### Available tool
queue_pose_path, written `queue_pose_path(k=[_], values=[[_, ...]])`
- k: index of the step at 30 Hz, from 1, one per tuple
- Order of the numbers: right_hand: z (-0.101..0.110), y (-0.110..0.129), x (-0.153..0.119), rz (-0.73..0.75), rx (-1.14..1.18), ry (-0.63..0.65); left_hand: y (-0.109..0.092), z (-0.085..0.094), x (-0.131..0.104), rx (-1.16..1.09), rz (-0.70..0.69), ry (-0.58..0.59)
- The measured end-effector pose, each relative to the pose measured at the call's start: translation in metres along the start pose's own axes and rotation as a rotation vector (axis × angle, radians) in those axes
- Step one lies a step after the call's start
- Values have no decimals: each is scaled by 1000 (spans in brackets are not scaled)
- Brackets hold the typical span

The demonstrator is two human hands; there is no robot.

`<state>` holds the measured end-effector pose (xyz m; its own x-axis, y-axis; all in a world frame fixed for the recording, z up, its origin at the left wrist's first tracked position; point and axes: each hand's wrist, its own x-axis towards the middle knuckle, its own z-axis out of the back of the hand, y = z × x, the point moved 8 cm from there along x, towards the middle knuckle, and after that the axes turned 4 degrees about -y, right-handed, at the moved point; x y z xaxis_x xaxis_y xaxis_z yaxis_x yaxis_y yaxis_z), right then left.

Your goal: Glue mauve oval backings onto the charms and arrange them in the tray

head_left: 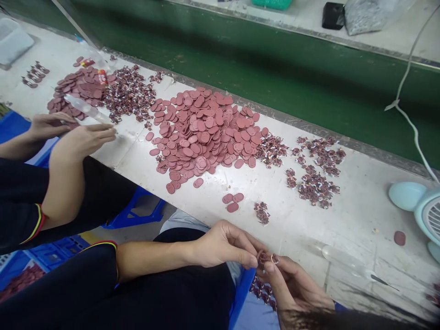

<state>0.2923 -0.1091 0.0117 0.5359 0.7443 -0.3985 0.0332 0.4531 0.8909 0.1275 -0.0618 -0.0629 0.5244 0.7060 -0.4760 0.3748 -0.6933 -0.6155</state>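
In front of the heap of oval discs (206, 128), toward its right, the left hand (223, 245) and the right hand (295, 284) are holding one small piece (266, 260) together. The grip of each hand is narrow, and thumbs and fingers are pinching this piece from its two sides. It is showing a dark reddish-brown colour and curled, looped parts, and a pale, slightly orange band is curving at its right end; the fingers are hiding the rest.

Nearer than the heap, similar pieces (263, 293) are lying just below the hands. A clear bottle (347, 261) with a thin dark tip is lying on the table (288, 224), in front of the heap and to its right. Three loose discs (233, 201) and a little cluster (262, 213) are lying just before the heap.

Right of the heap, larger clusters (318, 169) are spreading, and farther right a pale blue fan (422, 206) is standing. Left of the heap, a co-worker's hands (82, 140) are working near another disc pile (77, 87). A red and yellow wrapper (102, 77) is lying there, but its print is too small for reading.
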Motion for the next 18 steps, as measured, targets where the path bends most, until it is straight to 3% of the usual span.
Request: queue_pose_path(k=[4, 10, 18], values=[[-2, -5, 0, -98, 12, -10, 2, -3, 1, -31, 8, 6], [5, -20, 7, -25, 30, 52, 4, -2, 0, -33, 9, -33], [11, -48, 23, -3, 57, -29, 14, -1, 5, -69, -69, -104]])
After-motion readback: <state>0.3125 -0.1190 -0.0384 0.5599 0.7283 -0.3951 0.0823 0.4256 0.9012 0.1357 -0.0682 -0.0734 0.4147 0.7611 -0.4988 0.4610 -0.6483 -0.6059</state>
